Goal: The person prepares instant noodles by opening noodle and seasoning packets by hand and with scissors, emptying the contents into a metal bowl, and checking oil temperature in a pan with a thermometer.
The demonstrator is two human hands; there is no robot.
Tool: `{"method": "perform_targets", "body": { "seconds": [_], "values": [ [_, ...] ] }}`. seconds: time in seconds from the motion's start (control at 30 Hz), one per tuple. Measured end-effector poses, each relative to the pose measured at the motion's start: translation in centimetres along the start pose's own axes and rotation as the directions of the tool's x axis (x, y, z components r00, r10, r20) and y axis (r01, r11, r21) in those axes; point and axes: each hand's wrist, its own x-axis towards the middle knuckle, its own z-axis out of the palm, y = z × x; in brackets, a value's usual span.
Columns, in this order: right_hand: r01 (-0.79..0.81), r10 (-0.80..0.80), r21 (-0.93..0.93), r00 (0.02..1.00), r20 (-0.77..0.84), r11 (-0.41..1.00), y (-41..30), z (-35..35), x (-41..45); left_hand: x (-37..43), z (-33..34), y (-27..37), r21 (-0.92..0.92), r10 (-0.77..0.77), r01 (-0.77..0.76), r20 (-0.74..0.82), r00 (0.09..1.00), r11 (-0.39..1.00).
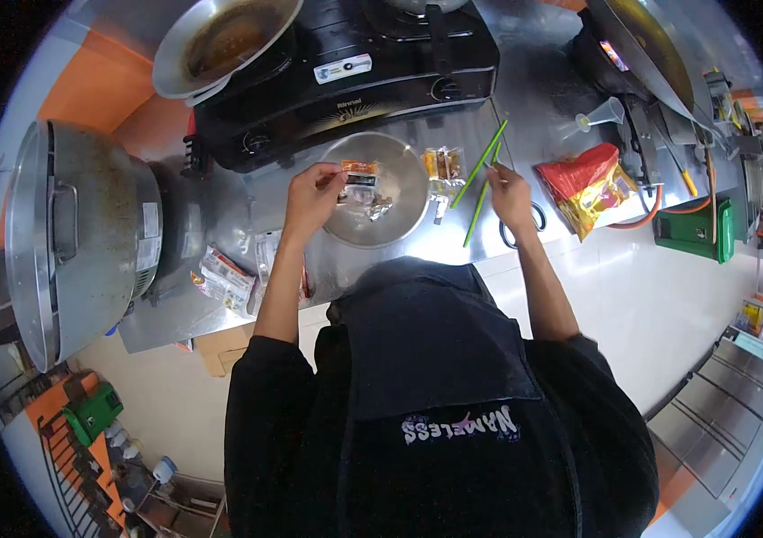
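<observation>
My left hand (314, 198) pinches a strip of seasoning sachets (360, 180) with orange, dark and silvery parts. They hang over a round stainless steel bowl (403, 225) on the steel counter. Fingers of my right hand (510, 195) are closed around the middle of one green chopstick (476, 218); a second green chopstick (472, 176) slants just left of it. More clear sachets (444, 165) with orange and brown contents lie between bowl and chopsticks. Dark looped handles (537, 216), apparently of scissors, show partly behind my right wrist.
Behind the bowl stands a black Rinnai gas stove (354, 111) carrying a wide pan (173, 57) with brown residue. A large metal cooker (95, 228) stands left. Plastic packets (226, 279) lie near the front edge. A red-and-gold bag (590, 185) and a clear funnel-like cup (602, 116) are right.
</observation>
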Motion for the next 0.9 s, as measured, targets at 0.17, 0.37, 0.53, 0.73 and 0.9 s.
{"method": "perform_targets", "body": {
  "seconds": [0.17, 0.37, 0.53, 0.73, 0.9],
  "values": [
    [0.135, -0.129, -0.529, 0.990, 0.049, 0.838, 6.2, -5.1, -5.9, -0.2, 0.1, -1.2, -0.295, -0.125, 0.123, 0.013, 0.992, 0.948],
    [0.214, -0.214, -0.445, 0.976, 0.051, 0.870, 7.3, -4.9, -7.1, -0.8, 1.0, 0.3, -0.699, -0.140, 0.210, 0.157, 0.978, 0.684],
    [0.130, -0.114, -0.437, 0.991, 0.063, 0.890, 7.9, -4.9, -6.2, -0.6, 0.9, -0.2, -0.786, -0.114, 0.369, 0.362, 0.925, 0.495],
    [-0.071, 0.150, -0.306, 0.958, 0.244, 0.950, 6.3, -8.4, -5.0, -1.1, 1.6, 0.6, -0.813, -0.192, 0.429, 0.383, 0.903, 0.394],
    [-0.077, 0.047, 0.104, 0.963, 0.266, 0.992, 6.0, -12.0, -6.5, -1.0, 1.8, 1.6, -0.816, -0.198, 0.348, 0.287, 0.937, 0.461]
  ]
}}
